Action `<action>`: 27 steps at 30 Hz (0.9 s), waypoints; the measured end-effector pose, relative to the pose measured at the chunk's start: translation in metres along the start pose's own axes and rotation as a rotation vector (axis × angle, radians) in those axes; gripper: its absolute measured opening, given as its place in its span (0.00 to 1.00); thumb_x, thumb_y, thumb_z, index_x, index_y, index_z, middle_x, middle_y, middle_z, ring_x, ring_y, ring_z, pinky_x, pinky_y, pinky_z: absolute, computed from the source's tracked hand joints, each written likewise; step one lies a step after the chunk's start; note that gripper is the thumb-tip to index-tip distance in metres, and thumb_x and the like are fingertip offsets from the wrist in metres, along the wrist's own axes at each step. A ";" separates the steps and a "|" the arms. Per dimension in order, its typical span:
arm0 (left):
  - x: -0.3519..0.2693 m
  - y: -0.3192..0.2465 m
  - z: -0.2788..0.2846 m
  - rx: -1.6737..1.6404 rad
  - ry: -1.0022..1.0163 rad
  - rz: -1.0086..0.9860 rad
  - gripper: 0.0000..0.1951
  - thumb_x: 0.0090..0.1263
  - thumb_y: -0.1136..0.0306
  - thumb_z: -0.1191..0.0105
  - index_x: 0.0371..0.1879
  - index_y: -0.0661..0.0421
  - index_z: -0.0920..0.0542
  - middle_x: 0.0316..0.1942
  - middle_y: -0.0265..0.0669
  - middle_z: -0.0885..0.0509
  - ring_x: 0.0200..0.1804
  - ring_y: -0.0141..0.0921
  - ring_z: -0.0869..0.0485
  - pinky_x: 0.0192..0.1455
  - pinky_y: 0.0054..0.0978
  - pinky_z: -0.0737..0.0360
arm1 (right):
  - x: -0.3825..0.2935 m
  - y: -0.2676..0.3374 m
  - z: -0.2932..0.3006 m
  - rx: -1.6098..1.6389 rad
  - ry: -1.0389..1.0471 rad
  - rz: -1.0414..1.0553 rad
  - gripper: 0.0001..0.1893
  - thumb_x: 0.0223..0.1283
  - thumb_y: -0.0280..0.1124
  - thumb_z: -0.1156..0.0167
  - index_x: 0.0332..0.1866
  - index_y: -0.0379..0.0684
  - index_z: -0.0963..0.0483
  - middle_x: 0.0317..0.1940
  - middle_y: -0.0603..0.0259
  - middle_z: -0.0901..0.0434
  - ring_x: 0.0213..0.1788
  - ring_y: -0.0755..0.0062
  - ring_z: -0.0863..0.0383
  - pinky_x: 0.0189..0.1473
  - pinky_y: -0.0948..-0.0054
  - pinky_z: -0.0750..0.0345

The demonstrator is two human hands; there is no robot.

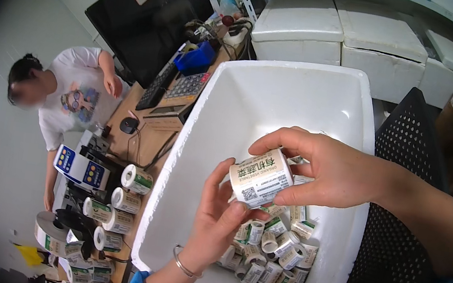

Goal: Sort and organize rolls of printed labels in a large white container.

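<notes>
Between my two hands is a roll of printed paper labels [263, 177], tilted, with a printed code and writing facing me. My right hand [319, 168] grips its upper right side, thumb at the lower edge. From the lower left, the fingers and thumb of my left hand [217, 215] close around the other end. Both hands are over a large white foam box [231, 111]. In the box's near part lies a heap of smaller label rolls [273, 254], partly hidden by my hands. A metal bangle [186, 265] circles my left wrist.
Left of the box, a wooden desk [120, 143] bears several label rolls [125, 200], a label printer [82, 168], a mouse [128, 125], a calculator [186, 85] and a monitor [148, 20]. Another person [80, 93] stands beyond it. Lidded foam boxes [301, 25] stand behind; a perforated black chair [407, 168] is at right.
</notes>
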State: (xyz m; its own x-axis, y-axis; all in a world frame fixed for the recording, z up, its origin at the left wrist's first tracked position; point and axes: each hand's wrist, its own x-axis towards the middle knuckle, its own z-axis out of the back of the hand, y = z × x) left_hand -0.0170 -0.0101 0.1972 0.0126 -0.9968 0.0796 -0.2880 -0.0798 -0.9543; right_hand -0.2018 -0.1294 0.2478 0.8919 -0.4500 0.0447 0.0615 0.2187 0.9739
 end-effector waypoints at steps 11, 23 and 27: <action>0.000 0.004 -0.009 -0.150 -0.026 0.048 0.36 0.65 0.62 0.44 0.70 0.47 0.50 0.60 0.43 0.31 0.56 0.38 0.24 0.50 0.39 0.18 | 0.002 -0.016 -0.004 -0.124 -0.006 0.124 0.30 0.50 0.28 0.39 0.60 0.31 0.37 0.54 0.41 0.29 0.59 0.52 0.28 0.61 0.61 0.28; 0.011 0.085 0.089 1.454 0.544 0.190 0.25 0.52 0.64 0.35 0.51 0.50 0.26 0.57 0.43 0.32 0.53 0.40 0.24 0.51 0.34 0.23 | 0.004 -0.020 0.016 -0.503 -0.345 0.191 0.21 0.50 0.27 0.47 0.51 0.32 0.28 0.44 0.43 0.22 0.43 0.51 0.19 0.46 0.66 0.22; 0.028 0.102 0.096 2.159 0.558 -0.132 0.26 0.54 0.52 0.38 0.51 0.50 0.24 0.62 0.44 0.35 0.54 0.43 0.25 0.57 0.36 0.29 | -0.001 -0.018 0.017 -0.544 -0.364 0.171 0.19 0.47 0.25 0.46 0.47 0.30 0.26 0.41 0.42 0.22 0.40 0.51 0.19 0.43 0.65 0.22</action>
State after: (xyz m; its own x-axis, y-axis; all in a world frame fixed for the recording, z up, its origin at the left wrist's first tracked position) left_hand 0.0459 -0.0467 0.0748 -0.3646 -0.9150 -0.1728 0.8604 -0.4020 0.3132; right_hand -0.2109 -0.1478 0.2343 0.7071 -0.6126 0.3532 0.2349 0.6746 0.6998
